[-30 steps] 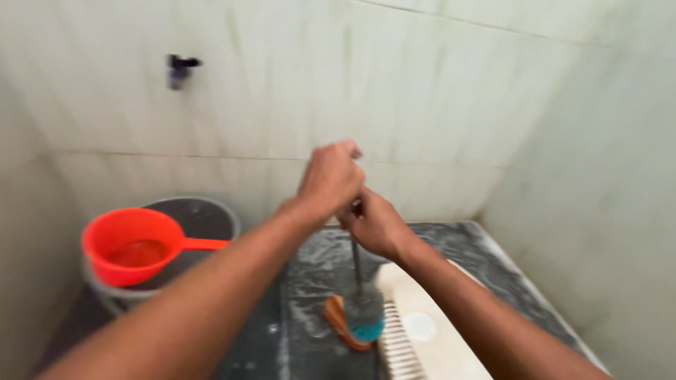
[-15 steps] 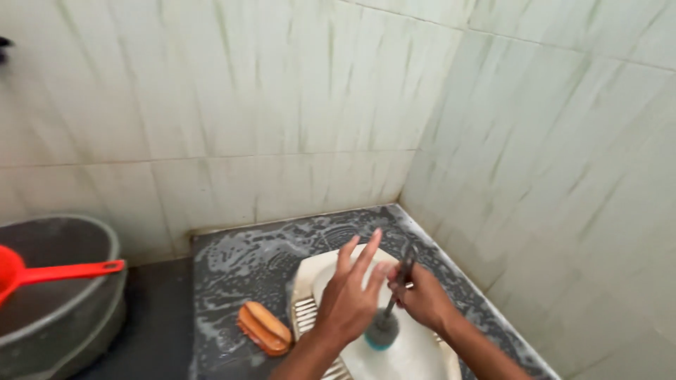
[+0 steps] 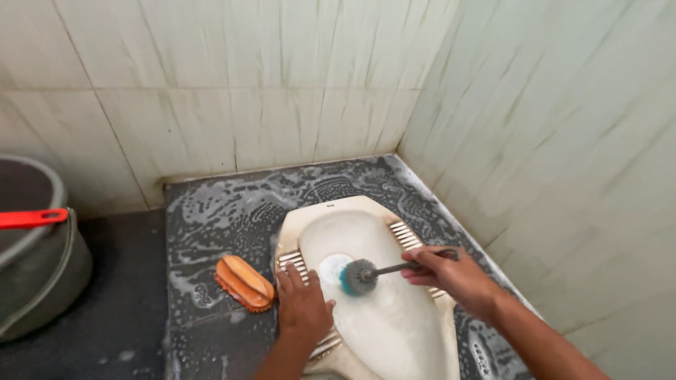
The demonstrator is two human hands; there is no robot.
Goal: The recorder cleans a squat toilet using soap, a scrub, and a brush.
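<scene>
A cream squat toilet pan [image 3: 394,317] is set into a soapy dark raised floor. My right hand [image 3: 451,273] grips the thin handle of a toilet brush [image 3: 359,276], whose grey and teal head rests inside the bowl near the drain hole. My left hand [image 3: 303,304] lies flat on the pan's left ribbed footrest, fingers apart, holding nothing. An orange scrubbing brush [image 3: 244,282] lies on the wet floor just left of that hand.
A grey bucket [image 3: 35,267] stands at the left with a red dipper handle [image 3: 32,218] across its rim. Pale tiled walls [image 3: 549,127] close in behind and on the right. Soap foam covers the dark raised floor [image 3: 225,204].
The view has dropped and swung right. My left hand let go of the brush handle and came down onto the footrest. The brush head moved from the floor into the bowl.
</scene>
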